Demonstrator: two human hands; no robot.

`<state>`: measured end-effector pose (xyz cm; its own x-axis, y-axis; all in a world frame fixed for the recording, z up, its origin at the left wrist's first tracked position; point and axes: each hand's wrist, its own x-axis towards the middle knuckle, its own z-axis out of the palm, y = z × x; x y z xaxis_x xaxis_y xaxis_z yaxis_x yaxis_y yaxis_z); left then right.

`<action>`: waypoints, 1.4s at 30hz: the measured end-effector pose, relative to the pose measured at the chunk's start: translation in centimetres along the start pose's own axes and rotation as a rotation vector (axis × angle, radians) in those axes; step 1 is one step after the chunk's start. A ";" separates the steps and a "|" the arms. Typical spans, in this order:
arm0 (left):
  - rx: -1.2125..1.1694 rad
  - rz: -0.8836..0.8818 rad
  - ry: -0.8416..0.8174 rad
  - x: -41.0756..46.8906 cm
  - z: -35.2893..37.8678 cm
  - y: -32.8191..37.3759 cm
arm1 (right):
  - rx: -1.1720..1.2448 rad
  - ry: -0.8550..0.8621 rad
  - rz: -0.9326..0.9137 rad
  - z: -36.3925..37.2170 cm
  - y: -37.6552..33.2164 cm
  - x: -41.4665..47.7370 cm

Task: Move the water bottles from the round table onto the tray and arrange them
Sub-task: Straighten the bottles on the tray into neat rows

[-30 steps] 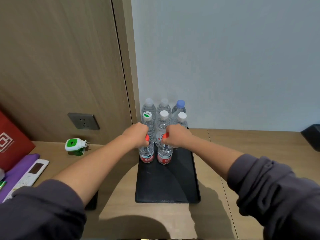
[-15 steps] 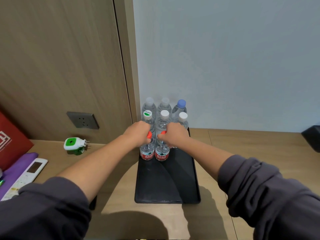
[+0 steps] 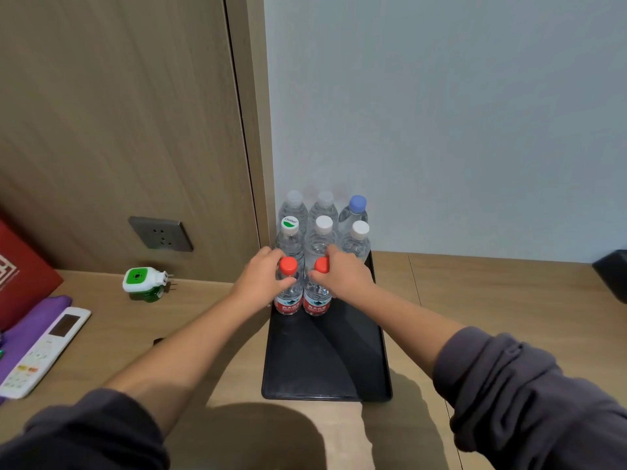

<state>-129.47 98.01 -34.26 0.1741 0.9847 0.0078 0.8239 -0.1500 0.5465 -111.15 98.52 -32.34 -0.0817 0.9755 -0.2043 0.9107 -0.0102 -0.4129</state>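
Both hands curl round the bottle necks, so their fingertips are hidden behind the plastic. The hands and the front pair cover the lower bodies of the six rear bottles (image 3: 320, 232). A dark object (image 3: 612, 276) at the bench's (image 3: 475, 293) right edge is cut off, and so are a red box (image 3: 20, 276) and a purple cloth (image 3: 30, 327) at its left edge.

The left hand (image 3: 261, 283) grips the left red-capped bottle (image 3: 287, 296) just under its cap, thumb across the front. The right hand (image 3: 344, 278) holds the right red-capped bottle (image 3: 317, 298) the same way. Both bottles stand upright, side by side, toward the left edge of the black tray (image 3: 325, 364), just in front of the rear six, which fill the tray's far edge in two rows. The pair is clear plastic with a red label band low on each body; the print is too small to read. One rear bottle at the far right corner has a blue cap (image 3: 358, 203).
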 end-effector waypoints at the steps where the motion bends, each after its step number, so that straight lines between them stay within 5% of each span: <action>1: -0.024 -0.013 0.014 -0.2 0.2 -0.3 | 0.026 -0.006 0.009 0.3 0.3 -0.1; 12: -0.186 -0.335 -0.086 -2.0 5.7 -3.2 | 0.402 -0.262 0.293 5.6 3.5 -1.2; 19: -0.319 -0.415 -0.066 -1.7 8.0 -3.7 | 0.666 -0.278 0.423 7.5 3.4 0.2; 32: -0.410 -0.376 -0.169 -0.4 7.7 -4.8 | 0.619 -0.238 0.363 8.2 4.4 1.2; 42: -0.426 -0.535 -0.015 -2.6 8.9 -3.4 | 0.600 -0.309 0.382 8.1 6.6 0.8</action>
<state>-127.89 95.21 -43.62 -0.1882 0.9117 -0.3652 0.5150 0.4082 0.7538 -108.46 97.41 -42.43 0.0042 0.7759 -0.6309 0.5307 -0.5364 -0.6562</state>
